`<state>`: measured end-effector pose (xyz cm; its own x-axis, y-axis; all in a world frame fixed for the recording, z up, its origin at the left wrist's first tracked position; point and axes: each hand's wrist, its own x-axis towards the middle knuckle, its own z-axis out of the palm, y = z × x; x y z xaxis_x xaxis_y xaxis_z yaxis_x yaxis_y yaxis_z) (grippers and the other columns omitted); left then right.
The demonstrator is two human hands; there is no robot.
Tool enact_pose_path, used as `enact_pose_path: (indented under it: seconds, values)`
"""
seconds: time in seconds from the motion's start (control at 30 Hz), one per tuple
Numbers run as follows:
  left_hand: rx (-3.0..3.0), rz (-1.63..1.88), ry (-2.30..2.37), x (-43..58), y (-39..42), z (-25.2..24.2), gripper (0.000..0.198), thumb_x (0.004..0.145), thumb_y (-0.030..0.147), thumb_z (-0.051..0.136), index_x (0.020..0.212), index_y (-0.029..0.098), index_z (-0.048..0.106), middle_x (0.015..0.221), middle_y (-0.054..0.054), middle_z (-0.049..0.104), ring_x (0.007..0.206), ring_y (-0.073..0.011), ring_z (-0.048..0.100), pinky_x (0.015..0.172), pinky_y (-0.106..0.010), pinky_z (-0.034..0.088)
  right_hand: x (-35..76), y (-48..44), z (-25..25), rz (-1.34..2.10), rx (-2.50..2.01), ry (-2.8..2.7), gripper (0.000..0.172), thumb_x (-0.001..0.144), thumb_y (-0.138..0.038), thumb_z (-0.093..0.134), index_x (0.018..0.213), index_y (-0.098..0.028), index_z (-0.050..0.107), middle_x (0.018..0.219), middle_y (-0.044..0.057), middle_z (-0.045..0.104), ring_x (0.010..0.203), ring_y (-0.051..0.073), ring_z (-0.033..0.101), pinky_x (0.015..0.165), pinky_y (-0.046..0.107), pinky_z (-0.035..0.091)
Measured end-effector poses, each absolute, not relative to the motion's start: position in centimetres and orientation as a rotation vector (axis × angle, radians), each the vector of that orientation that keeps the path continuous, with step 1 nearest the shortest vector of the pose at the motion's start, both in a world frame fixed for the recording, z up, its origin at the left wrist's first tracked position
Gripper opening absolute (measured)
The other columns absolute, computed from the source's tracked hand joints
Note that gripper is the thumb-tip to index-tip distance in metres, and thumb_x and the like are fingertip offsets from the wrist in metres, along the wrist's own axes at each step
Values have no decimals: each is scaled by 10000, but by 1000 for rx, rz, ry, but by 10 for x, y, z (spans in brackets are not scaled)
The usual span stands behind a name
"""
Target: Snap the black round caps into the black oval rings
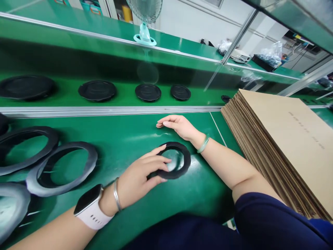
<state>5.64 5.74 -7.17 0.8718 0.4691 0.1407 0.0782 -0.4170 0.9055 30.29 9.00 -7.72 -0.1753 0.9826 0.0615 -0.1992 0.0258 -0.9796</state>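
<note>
A black ring (pixel 186 160) lies on the green table, its centre showing the green surface. My left hand (pixel 144 170) grips the ring's left side, the fingers reaching over the rim and the thumb low at the near edge. Just beyond the ring, my right hand (pixel 179 125) hovers near the metal strip, fingers stretched out and thumb loosely beside them, with nothing visible in it. To the left lie larger rings: a grey-black ring (pixel 91 160), a black ring (pixel 53 139) partly behind it, and another ring (pixel 22 199) cut off by the frame.
Along the green ledge stand black round discs, among them a large disc (pixel 27 86) and a small disc (pixel 180 92). A tall stack of cardboard sheets (pixel 293 121) fills the right side. Behind the clear panel is a mint-coloured fan (pixel 144 34). A metal strip (pixel 111 111) edges the table.
</note>
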Motion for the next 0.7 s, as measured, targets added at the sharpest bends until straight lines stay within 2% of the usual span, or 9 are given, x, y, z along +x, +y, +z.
enact_pose_path:
  seconds: [0.1, 0.17, 0.23, 0.33, 0.7]
  values:
    - [1325, 556, 668, 58, 62, -63, 227, 950, 422, 560, 1043, 223, 616, 1216, -110, 713, 1253, -348, 608, 1003, -552, 531, 302, 91, -78, 1386, -905, -1096, 431, 758, -503, 893, 974, -157, 753, 980, 88, 720, 990, 248, 662, 1003, 383, 484]
    - [973, 562, 739, 60, 66, -58, 233, 964, 420, 533, 1046, 205, 567, 1195, -128, 711, 1115, -343, 693, 817, -482, 627, 302, 92, -78, 1396, -918, -1039, 426, 734, -490, 908, 958, -163, 753, 978, 82, 721, 974, 237, 661, 983, 368, 495]
    - [799, 562, 749, 61, 69, -54, 181, 963, 364, 547, 1014, 190, 540, 1153, -129, 718, 1058, -337, 719, 719, -402, 648, 303, 92, -78, 1408, -950, -1019, 420, 728, -485, 909, 955, -166, 755, 981, 77, 721, 949, 221, 661, 954, 343, 505]
    - [732, 572, 737, 61, 72, -52, 135, 982, 312, 513, 997, 178, 530, 1088, -121, 728, 1020, -323, 734, 679, -346, 651, 303, 91, -77, 1429, -958, -1020, 404, 738, -475, 901, 955, -166, 759, 979, 75, 722, 928, 206, 659, 919, 313, 511]
    - [707, 579, 713, 60, 72, -53, 142, 996, 300, 488, 1001, 165, 530, 1056, -117, 727, 1044, -341, 723, 691, -343, 656, 303, 90, -75, 1427, -1003, -1027, 420, 723, -478, 909, 959, -163, 761, 976, 64, 721, 930, 206, 658, 912, 305, 506]
